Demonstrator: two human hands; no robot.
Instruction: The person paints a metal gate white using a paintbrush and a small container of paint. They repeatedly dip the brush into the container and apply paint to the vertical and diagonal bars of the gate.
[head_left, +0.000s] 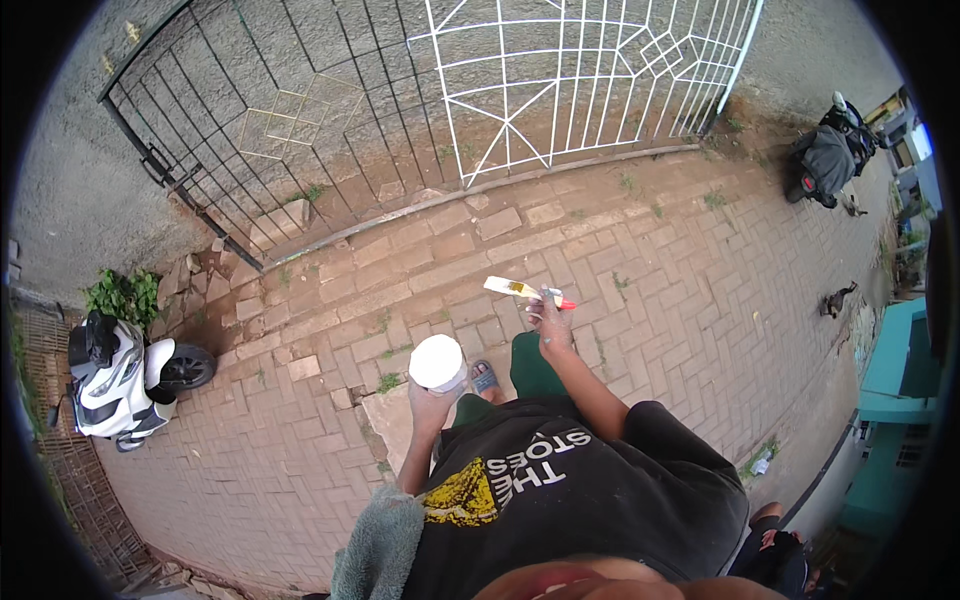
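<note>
My left hand (430, 409) holds a round container of white paint (436, 361) in front of my body, its white top facing up. In my right hand (553, 330) is a paintbrush (517, 287) with a red-tipped handle; its whitened bristles point left. Paint specks mark the fingers of that hand. Beyond both hands stands a metal gate (551, 82). White covers the bars on its right part, while the bars of the left part (300, 112) are dark, with a pale yellowish diamond ornament (296, 118). Neither hand nor brush touches the gate.
A white scooter (124, 382) is parked at left beside a leafy plant (124, 295). Another motorbike (832, 154) stands at far right, with a bird (836, 300) on the brick paving (675, 262). A person (776, 551) is at lower right. A towel (381, 536) hangs at my shoulder.
</note>
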